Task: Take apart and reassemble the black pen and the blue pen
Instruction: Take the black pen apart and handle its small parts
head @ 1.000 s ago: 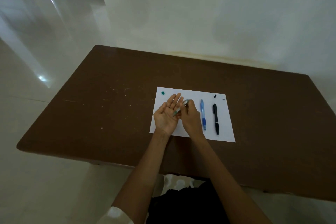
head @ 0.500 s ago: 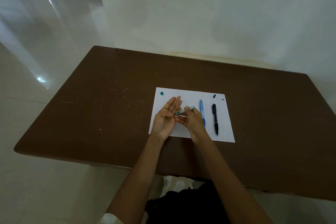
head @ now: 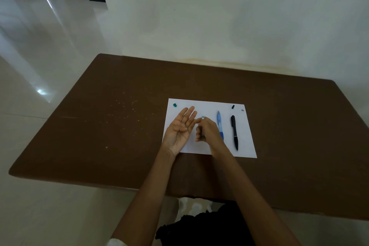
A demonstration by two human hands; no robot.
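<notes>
The right hand [head: 207,131] has lifted the small teal pen [head: 202,118] off the left hand [head: 180,131] and now grips it upright. The left palm stays open, holding nothing. The blue pen [head: 219,124] and black pen [head: 234,132], right of centre, look untouched.

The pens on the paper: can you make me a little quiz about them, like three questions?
1. True or false: the black pen lies to the right of the blue pen.
2. Which hand is open, palm up? A) left hand B) right hand
3. Fill in: both pens lie on a white sheet of ____.

Key: 1 true; 2 A; 3 paper. The right hand grips a small pen part; I cannot tell which part it is.
</notes>
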